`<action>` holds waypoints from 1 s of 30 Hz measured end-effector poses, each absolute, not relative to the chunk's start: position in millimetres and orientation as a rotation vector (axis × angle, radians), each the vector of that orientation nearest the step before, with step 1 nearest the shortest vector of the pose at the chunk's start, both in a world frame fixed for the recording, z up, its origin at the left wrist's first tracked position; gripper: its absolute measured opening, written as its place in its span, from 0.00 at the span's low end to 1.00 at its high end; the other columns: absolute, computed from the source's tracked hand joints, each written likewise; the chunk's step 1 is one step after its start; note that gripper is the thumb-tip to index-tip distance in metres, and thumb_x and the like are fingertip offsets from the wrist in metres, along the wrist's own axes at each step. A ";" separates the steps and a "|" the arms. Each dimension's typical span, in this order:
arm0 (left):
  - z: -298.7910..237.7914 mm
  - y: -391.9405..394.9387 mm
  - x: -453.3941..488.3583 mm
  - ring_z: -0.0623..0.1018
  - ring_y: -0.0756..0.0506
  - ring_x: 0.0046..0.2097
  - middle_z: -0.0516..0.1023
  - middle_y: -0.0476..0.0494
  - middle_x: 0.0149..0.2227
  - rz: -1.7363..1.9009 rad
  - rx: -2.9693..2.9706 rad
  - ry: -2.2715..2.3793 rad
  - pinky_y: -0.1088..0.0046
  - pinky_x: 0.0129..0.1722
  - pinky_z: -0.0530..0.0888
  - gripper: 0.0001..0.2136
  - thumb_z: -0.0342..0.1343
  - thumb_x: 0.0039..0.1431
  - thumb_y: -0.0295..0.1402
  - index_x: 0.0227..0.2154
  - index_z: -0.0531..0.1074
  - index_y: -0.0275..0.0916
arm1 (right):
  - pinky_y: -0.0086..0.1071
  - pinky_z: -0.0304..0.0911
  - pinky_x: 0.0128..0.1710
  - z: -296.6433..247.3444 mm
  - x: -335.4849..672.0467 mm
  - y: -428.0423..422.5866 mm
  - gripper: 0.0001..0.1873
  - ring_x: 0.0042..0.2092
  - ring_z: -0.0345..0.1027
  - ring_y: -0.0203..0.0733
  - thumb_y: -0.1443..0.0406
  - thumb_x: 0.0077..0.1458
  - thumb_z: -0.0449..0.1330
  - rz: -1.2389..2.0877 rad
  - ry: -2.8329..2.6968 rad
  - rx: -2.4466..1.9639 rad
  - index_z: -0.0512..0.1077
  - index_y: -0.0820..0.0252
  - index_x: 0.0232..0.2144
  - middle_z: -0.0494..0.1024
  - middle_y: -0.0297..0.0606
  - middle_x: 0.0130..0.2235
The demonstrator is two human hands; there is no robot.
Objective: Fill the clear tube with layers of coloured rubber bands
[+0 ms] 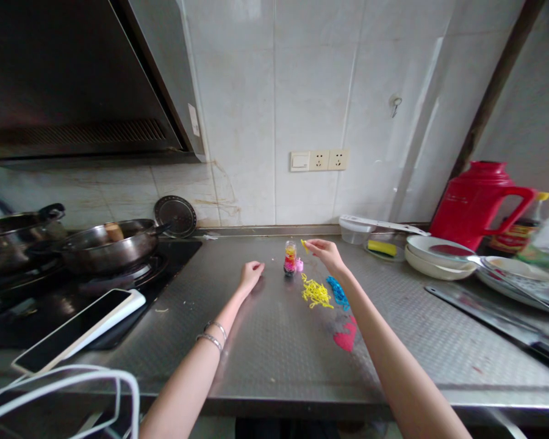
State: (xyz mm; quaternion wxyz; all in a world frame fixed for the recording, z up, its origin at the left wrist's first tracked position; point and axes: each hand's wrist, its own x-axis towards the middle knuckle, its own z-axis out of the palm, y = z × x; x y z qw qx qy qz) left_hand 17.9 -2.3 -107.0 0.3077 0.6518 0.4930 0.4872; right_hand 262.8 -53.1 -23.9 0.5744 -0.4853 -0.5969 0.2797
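Note:
My right hand (pixel 326 253) is closed in a pinch on a small yellow strand piece (pixel 304 246), held just right of the mouth of a small glass jar (pixel 290 258). The jar stands upright and holds layers of dark, pink, red and yellow bits. Against its right side sits a small pink cap-like piece (pixel 299 265). Below the right hand lie a loose pile of yellow strands (pixel 316 291), a blue pile (pixel 337 292) and a patch of red-pink bits (pixel 345 337). My left hand (pixel 251 275), fingers curled together, rests on the counter left of the jar; nothing shows in it.
Left, two pans (pixel 105 247) stand on a black stove (pixel 183 253), with a phone-like device (pixel 75 329) in front. At right are a cleaver (pixel 480 314), stacked bowls (pixel 432 262), a clear tub (pixel 354 231) and a red thermos (pixel 473 204). A tiled wall closes the back.

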 end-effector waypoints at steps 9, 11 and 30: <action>-111.9 2.6 17.8 0.70 0.50 0.24 0.72 0.46 0.20 1.280 1.710 1.317 0.77 0.24 0.63 0.13 0.50 0.48 0.39 0.21 0.71 0.34 | 0.28 0.60 0.28 -7.2 231.6 -18.0 0.27 0.34 0.69 0.41 0.48 0.39 0.59 0.554 -1.256 -1.098 0.75 0.67 0.33 0.78 0.44 0.34; -111.6 2.6 17.7 0.70 0.50 0.24 0.72 0.46 0.20 1.277 1.715 1.319 0.77 0.23 0.63 0.13 0.49 0.48 0.39 0.21 0.71 0.34 | 0.28 0.61 0.29 -12.9 228.2 -16.0 0.26 0.34 0.69 0.41 0.49 0.40 0.59 0.569 -1.260 -1.096 0.75 0.67 0.33 0.78 0.44 0.33; -111.2 2.4 18.1 0.69 0.50 0.23 0.71 0.46 0.20 1.253 1.758 1.354 0.78 0.24 0.62 0.14 0.49 0.50 0.39 0.21 0.71 0.33 | 0.33 0.62 0.40 -17.9 232.7 -25.0 0.20 0.41 0.69 0.44 0.55 0.42 0.60 0.618 -1.410 -1.119 0.76 0.65 0.33 0.78 0.44 0.38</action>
